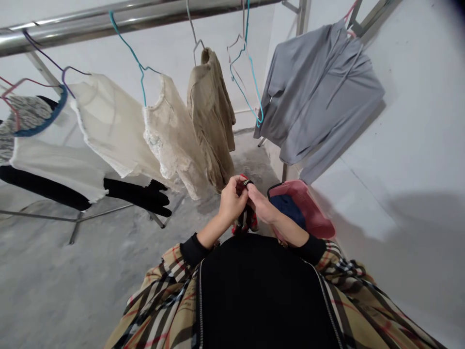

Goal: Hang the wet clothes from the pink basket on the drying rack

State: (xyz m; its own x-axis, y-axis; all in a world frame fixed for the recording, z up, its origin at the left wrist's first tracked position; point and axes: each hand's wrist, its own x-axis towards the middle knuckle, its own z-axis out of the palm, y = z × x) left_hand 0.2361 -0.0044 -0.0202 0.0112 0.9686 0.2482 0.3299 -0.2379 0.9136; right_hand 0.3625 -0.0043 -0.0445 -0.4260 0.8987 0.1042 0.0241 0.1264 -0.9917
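Observation:
My left hand (232, 199) and my right hand (262, 204) meet in front of my body. Their fingers are curled and pressed together around something small and mostly hidden. A small black patterned piece (247, 182) shows at the fingertips, with a bit of red beside it. Whether it is held or worn, I cannot tell. Below the hands is a dark and red thing (250, 222), partly covered by them; its kind is unclear. Nearest beyond my left hand hangs a brown long-sleeved garment (210, 111). Right of my right hand stands a pink basket (319, 213) with dark blue cloth (288, 209) inside.
A metal rail (83, 30) crosses above, carrying cream lace tops (170, 135), a sheer white top (61, 157) and black clothing (138, 194). Bare blue hangers (250, 77) hang near a grey drawstring garment (323, 92). Rack legs (74, 230) stand on the concrete floor at left.

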